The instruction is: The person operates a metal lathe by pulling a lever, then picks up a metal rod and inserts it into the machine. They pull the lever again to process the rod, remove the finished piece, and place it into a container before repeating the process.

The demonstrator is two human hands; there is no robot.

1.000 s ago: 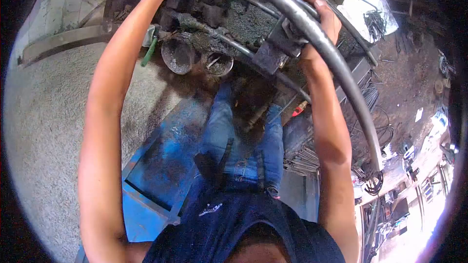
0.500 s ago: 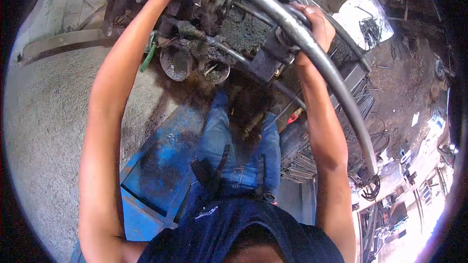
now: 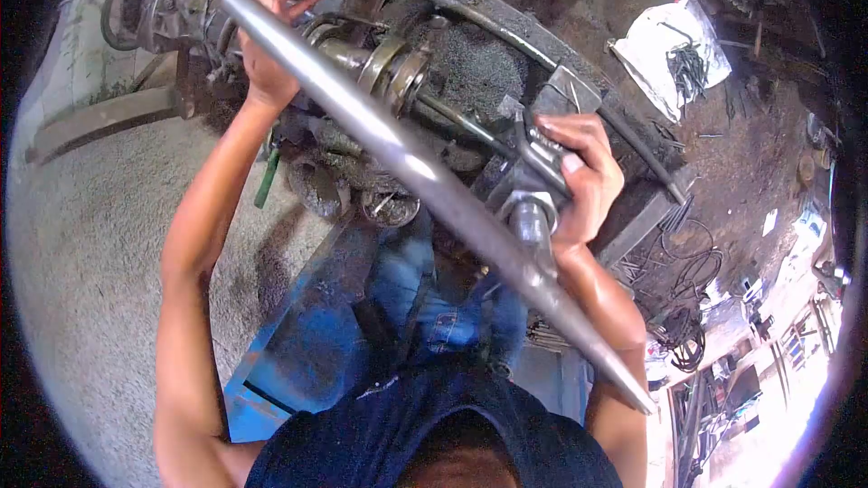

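Observation:
A long shiny metal bar (image 3: 398,145), tapered at its ends, slants across the machine from upper left to lower right. It joins a short shaft with a large nut (image 3: 532,210). My left hand (image 3: 271,54) is behind the bar's upper end, fingers stretched and spread; whether the palm touches the bar I cannot tell. My right hand (image 3: 589,172) is closed around a dark metal lever (image 3: 541,155) on the machine's carriage, beside the nut. Between my hands lies a ringed spindle (image 3: 393,72), with a thin rod (image 3: 461,122) running from it towards the carriage.
Dark metal shavings (image 3: 479,59) cover the machine bed. Two round containers, one a bowl (image 3: 391,208), sit below it. A white sheet (image 3: 655,45) with small dark rods lies at the right. A blue metal frame (image 3: 307,343) stands near my legs.
The long bar has swung lower and closer to me, its left end now in view. My left hand's fingers have spread, and my right hand appears lower, at the lever.

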